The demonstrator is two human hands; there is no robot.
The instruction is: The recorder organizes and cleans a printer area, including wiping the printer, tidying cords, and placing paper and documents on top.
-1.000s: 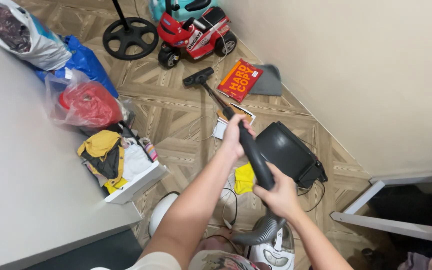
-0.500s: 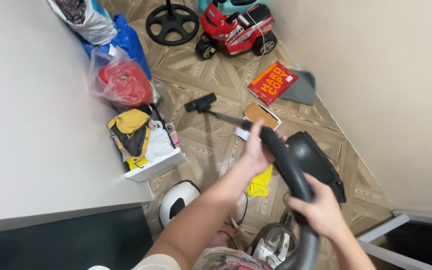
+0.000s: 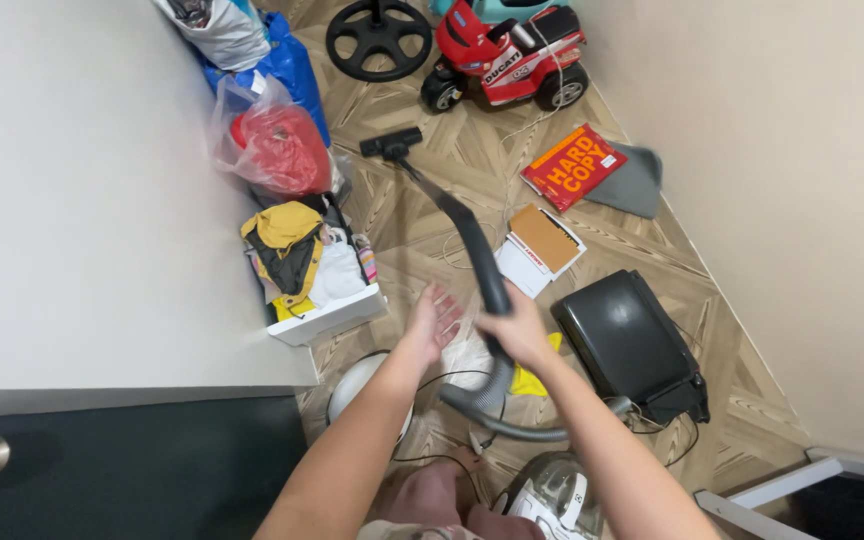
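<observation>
White tabletop [image 3: 82, 200] far left, herringbone wood floor [image 3: 422, 200], beige wall right. Clear bag of red stuff [image 3: 274, 148], then white box [image 3: 332, 318] stuffed with yellow and black clothes. Left hand [image 3: 434, 322] spread open, off the tube. Right hand [image 3: 518, 332] clamped round vacuum wand [image 3: 472, 245]; brush head [image 3: 390, 144] on floor near bag.

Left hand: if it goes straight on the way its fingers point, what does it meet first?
Probably the vacuum wand just ahead of the left hand; depth is unclear.
</observation>
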